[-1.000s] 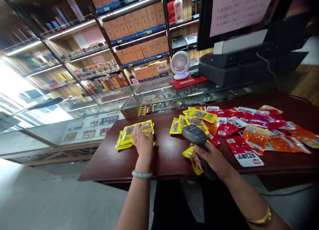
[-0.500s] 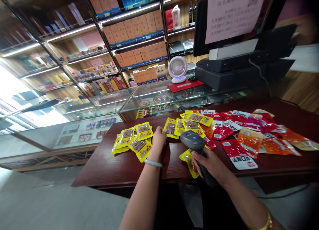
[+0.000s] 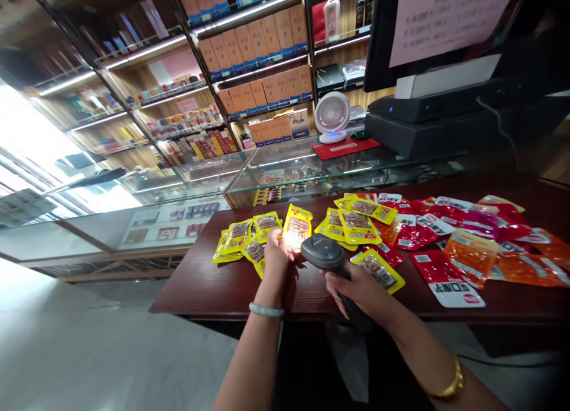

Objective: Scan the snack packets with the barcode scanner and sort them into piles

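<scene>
My left hand (image 3: 276, 249) grips the lower left edge of a yellow snack packet (image 3: 297, 225), which is tilted up and brightly lit. In my right hand (image 3: 351, 283) is a dark grey barcode scanner (image 3: 323, 252), its head pointed at that packet from close by. Left of my left hand lies a loose pile of yellow packets (image 3: 238, 237). More yellow packets (image 3: 356, 224) are heaped just beyond the scanner. Another yellow packet (image 3: 383, 271) lies beside my right hand, partly hidden by it.
Red and orange packets (image 3: 472, 253) spread over the right side of the dark wooden table (image 3: 196, 295). Behind stand a glass display counter (image 3: 285, 161), a small white fan (image 3: 332, 115) on a red mat (image 3: 345, 148), and a monitor (image 3: 378, 48). Stocked shelves line the wall.
My left hand has lifted a yellow packet off the table and tilted it up. The scanner has turned toward it, and light now falls on the packet. The view has shifted slightly.
</scene>
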Available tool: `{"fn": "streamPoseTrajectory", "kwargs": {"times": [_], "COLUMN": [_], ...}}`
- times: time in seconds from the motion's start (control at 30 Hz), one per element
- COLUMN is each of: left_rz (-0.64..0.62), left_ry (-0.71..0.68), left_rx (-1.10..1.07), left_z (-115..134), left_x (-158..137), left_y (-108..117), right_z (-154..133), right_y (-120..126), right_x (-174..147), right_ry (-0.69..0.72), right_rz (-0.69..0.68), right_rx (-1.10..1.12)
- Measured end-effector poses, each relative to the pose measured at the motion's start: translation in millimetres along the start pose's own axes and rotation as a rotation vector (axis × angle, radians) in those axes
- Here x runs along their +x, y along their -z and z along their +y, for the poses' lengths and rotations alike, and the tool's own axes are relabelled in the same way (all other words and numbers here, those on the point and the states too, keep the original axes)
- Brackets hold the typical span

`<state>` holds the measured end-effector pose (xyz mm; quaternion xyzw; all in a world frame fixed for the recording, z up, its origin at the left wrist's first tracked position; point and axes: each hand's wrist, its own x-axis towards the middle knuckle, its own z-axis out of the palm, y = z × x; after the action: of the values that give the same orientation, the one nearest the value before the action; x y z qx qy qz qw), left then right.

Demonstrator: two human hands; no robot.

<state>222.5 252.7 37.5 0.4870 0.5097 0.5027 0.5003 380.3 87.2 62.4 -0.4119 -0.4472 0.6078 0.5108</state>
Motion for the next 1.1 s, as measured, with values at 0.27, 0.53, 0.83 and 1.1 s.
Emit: {"fn": "streamPoseTrajectory", "kwargs": {"times": [0.27, 0.53, 0.83, 1.1], "left_rz": [0.506, -0.240, -0.316, -0.406], "left_ry": [-0.372, -0.360, -0.226, -0.085], "left_rx": [0.668, 1.035, 0.931, 0.165], "left_z": [41.5, 21.8, 21.8, 9.2], "left_x": [12.4, -25.0, -0.6, -19.4], "left_y": [44.4, -53.9, -99.1, -60.9], "right_z": [7.5, 2.2, 9.4, -2.2], "right_y": [25.7, 52.9, 63.1, 57.1], "right_x": [-18.5, -46.6, -56.9, -41.1], "right_ry": [-0.004, -0.002, -0.012, 0.036], "right_rz": [0.132, 0.275, 0.309, 0.262], "right_rx": [0.042, 0.131, 0.128, 0.096]}}
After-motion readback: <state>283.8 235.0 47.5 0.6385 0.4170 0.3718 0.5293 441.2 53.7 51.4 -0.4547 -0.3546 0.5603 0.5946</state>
